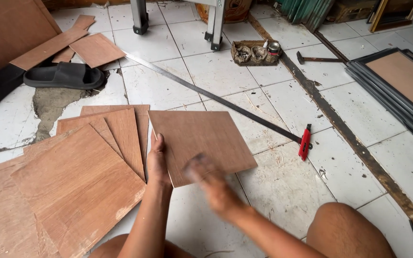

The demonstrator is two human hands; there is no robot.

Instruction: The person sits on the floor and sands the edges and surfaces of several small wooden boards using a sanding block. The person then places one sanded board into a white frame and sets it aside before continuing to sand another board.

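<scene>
plywood panel (201,143) lay flat on tiled floor (283,186), beside fanned plywood stack (82,177). thin, stiff, likely light; edges best hold. left hand (157,162) gripped panel's left edge, thumb on top. right hand (213,184) blurred over panel's near edge; fingers' state unclear.

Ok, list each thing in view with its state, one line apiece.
Left hand: gripping the left edge of the plywood panel.
Right hand: blurred over the panel; grip unclear.
Plywood stack: lying fanned on the floor.
Utility knife: lying on tile; blade unclear.
Metal ruler: flat on floor.
</scene>
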